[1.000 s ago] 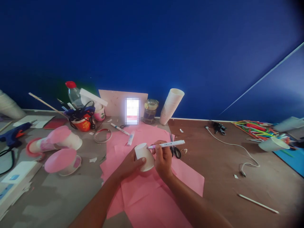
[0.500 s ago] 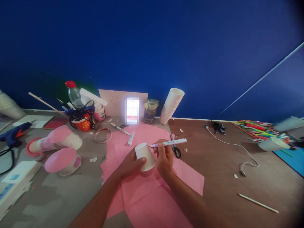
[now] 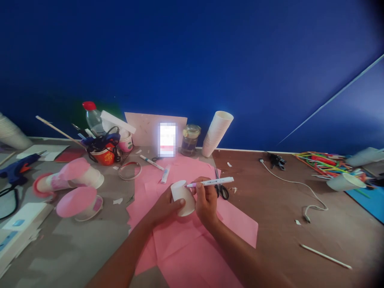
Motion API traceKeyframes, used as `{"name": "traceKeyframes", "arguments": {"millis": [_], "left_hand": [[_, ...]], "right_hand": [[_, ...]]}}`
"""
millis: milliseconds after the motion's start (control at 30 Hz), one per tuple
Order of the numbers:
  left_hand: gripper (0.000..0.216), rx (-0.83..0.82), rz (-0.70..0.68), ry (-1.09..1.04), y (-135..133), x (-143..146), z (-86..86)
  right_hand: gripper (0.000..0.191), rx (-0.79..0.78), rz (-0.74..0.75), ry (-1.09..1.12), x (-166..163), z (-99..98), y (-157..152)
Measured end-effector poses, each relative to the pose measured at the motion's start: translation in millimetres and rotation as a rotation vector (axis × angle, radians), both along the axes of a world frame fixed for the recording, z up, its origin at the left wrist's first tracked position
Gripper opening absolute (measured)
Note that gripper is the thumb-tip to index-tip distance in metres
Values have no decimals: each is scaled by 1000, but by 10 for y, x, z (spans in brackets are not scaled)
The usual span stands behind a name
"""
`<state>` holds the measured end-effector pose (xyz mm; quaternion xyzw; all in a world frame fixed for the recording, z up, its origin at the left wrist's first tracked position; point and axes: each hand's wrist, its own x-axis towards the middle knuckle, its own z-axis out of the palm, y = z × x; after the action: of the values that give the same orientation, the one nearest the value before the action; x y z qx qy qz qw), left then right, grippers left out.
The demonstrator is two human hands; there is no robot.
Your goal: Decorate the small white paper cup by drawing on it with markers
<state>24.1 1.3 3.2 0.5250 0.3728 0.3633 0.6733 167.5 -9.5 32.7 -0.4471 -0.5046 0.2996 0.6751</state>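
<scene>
My left hand [image 3: 166, 207] is wrapped round a white paper cup [image 3: 183, 200], thumb across its side, the cup tilted with its narrow base up. Between the fingers of my right hand [image 3: 206, 200] is a white marker [image 3: 214, 181] with a pinkish tip end, pointing left. That end lies at the cup's upper right side; whether it touches cannot be made out. Pink paper sheets [image 3: 192, 244] spread beneath both hands. Scissors [image 3: 222, 191] with black handles lie just right of my right hand, partly hidden by it.
A tall stack of paper cups [image 3: 217, 134] leans near the wall beside a glass jar [image 3: 191, 140]. Cups with pink paper [image 3: 76, 203] and a blue glue gun [image 3: 19, 168] lie left. A white cable [image 3: 295, 183] and a white stick [image 3: 326, 256] lie right.
My right hand has shifted slightly left with the marker, bringing its tip closer over the cup. The left hand and the cup have hardly moved.
</scene>
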Motion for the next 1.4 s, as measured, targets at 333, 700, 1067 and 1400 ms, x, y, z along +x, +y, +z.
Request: {"name": "traceKeyframes", "arguments": {"millis": [333,700,1067,1400], "left_hand": [[74,-6,-2,15,-8,-4,-1],[69,4,-32,-33,1,4,6],[70,-6,3,28,3,-17,11],[64,-21,76,-59,39,-56,-16]], "right_hand": [[23,-55,28,105,34,-78,55],[25,-31,48,75,20,-41,31],[20,-44,54,314,32,-95,88],[27,-225,39,92,16,-56,55]]}}
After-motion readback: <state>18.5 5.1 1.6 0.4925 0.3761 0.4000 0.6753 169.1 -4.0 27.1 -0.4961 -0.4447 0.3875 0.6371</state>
